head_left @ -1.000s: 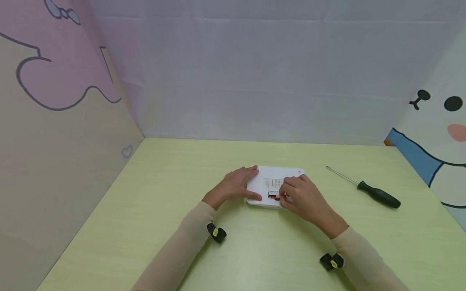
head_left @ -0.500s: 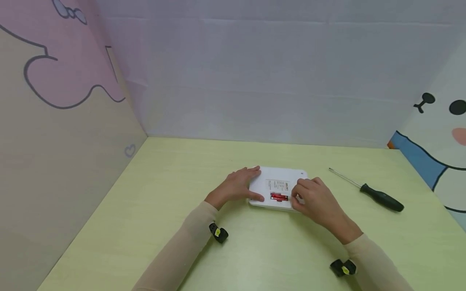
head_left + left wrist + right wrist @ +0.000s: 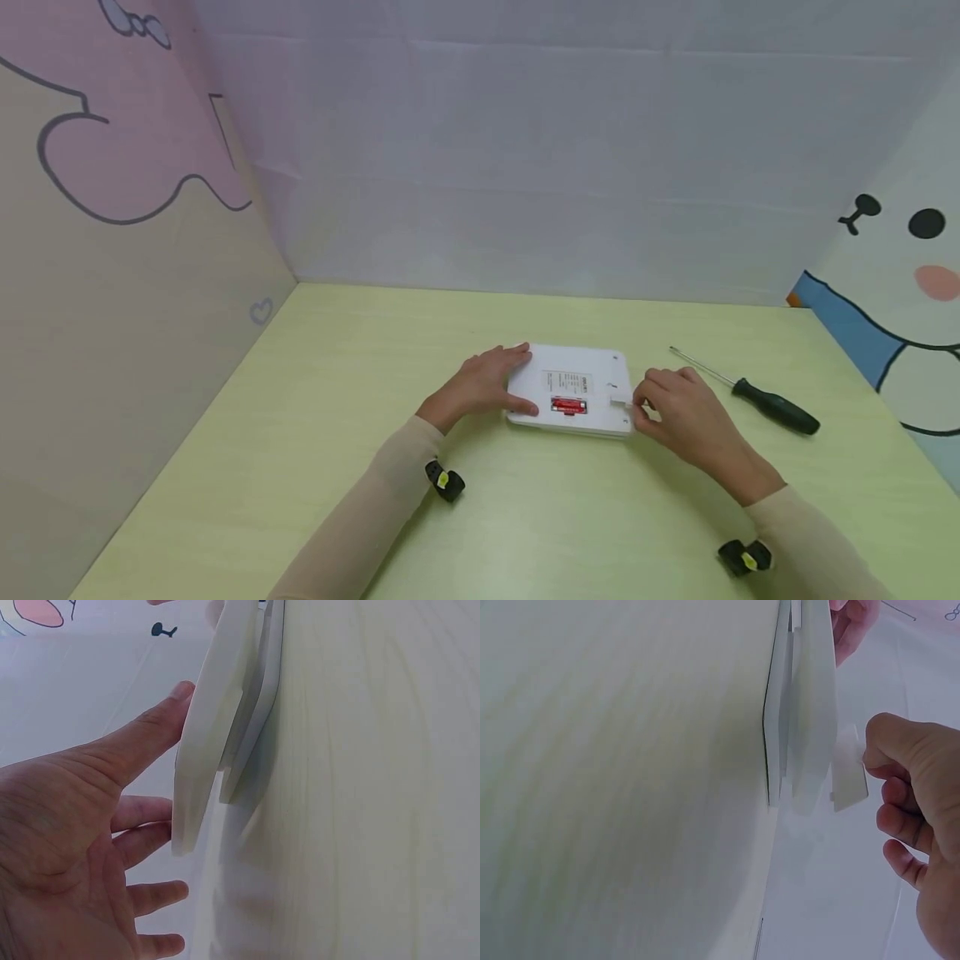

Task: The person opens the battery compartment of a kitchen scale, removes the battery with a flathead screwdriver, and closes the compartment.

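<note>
A flat white device (image 3: 562,357), which looks like an upturned kitchen scale, lies on the table with its printed label (image 3: 567,382) facing up. Its battery compartment is uncovered, and red batteries (image 3: 569,406) sit inside. My left hand (image 3: 483,385) rests on the device's left side, thumb and fingers spread apart. Over the right edge, my right hand (image 3: 686,412) pinches a small white battery cover (image 3: 849,771) between thumb and forefinger. In the right wrist view, that cover hangs just off the device's upper face.
A screwdriver (image 3: 776,406) with a dark handle lies right of the device, its tip pointing to the far left. Printed cloth walls stand behind the table (image 3: 360,350) and at both sides.
My right hand has drawn away to the right with the battery cover, from over the compartment to the device's right edge. The red batteries came into full view. My left hand stays put.
</note>
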`<state>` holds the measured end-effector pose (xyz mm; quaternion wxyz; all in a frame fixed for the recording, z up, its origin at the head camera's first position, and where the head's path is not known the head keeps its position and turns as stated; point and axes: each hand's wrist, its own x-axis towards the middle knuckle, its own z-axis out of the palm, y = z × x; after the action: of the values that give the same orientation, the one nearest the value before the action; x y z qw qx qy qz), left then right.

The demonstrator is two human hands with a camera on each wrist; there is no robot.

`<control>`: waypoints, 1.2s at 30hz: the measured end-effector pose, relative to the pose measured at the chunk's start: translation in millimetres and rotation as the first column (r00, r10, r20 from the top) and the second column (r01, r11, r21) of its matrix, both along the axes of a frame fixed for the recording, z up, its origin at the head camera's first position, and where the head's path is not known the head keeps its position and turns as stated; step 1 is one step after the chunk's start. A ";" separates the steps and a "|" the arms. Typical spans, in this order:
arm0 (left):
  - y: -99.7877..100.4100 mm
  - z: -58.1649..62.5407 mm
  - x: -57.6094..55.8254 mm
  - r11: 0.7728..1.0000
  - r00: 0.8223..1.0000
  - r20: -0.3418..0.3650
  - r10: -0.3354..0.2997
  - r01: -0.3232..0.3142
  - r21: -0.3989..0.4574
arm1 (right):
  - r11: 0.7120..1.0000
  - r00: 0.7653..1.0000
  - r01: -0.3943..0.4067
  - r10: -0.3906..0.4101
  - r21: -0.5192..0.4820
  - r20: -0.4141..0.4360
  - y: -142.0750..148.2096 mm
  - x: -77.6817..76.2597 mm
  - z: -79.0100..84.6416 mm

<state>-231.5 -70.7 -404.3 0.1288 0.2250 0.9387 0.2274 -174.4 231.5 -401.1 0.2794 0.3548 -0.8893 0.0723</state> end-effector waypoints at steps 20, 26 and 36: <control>-2.7 -1.2 -0.3 1.000 1.000 0.001 0.005 -0.005 -0.002 | 0.981 0.984 0.127 -0.142 0.143 0.103 49.0 -12.8 -11.5; -1.4 -1.5 -0.5 1.000 1.000 0.002 0.002 -0.002 -0.003 | 0.978 0.976 0.128 -0.153 0.163 0.153 54.4 -15.7 -15.1; -0.3 -0.1 0.7 1.000 1.000 -0.007 -0.004 0.004 0.001 | 0.980 0.982 0.095 -0.121 0.175 0.147 56.8 -17.7 -18.6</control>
<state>-230.8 -71.0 -404.4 0.1260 0.2278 0.9385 0.2269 -192.1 288.3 -419.7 0.1816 0.3211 -0.9294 0.0099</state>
